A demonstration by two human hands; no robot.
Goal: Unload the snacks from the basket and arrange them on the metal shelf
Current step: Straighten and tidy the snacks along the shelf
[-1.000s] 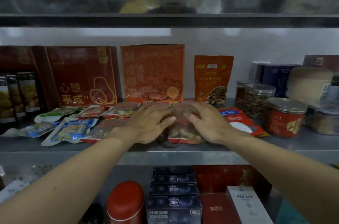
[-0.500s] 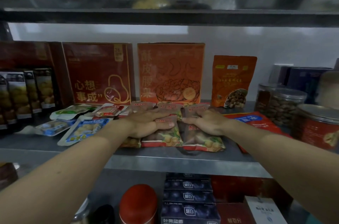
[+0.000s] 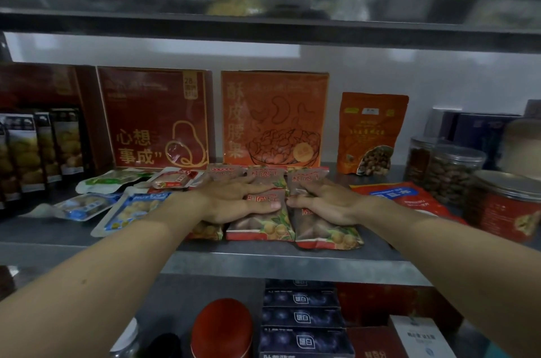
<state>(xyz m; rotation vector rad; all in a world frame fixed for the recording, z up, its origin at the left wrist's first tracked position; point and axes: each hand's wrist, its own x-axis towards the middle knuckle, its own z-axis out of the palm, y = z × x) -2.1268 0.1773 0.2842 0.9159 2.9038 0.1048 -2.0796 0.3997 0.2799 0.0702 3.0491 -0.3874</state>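
Several red-and-brown snack packets lie in two rows on the metal shelf (image 3: 292, 265). My left hand (image 3: 234, 201) lies flat across the middle packet (image 3: 260, 227) and one partly hidden to its left (image 3: 205, 231). The fingers of my right hand (image 3: 325, 204) rest on the right packet (image 3: 328, 233), fingertips near the seam between the two front packets. Three more packets of the same kind (image 3: 266, 175) lie just behind the hands. No basket is in view.
A dark red box (image 3: 152, 120), an orange box (image 3: 275, 120) and an orange pouch (image 3: 371, 132) stand at the back. Blue packets (image 3: 131, 208) lie left; a red-blue bag (image 3: 409, 196), jars (image 3: 450, 170) and a red tin (image 3: 503, 205) sit right. An upper shelf (image 3: 263, 20) hangs overhead.
The packets that were bunched under both hands now lie side by side at the shelf's front. Both hands have flattened onto them and sit slightly further apart.
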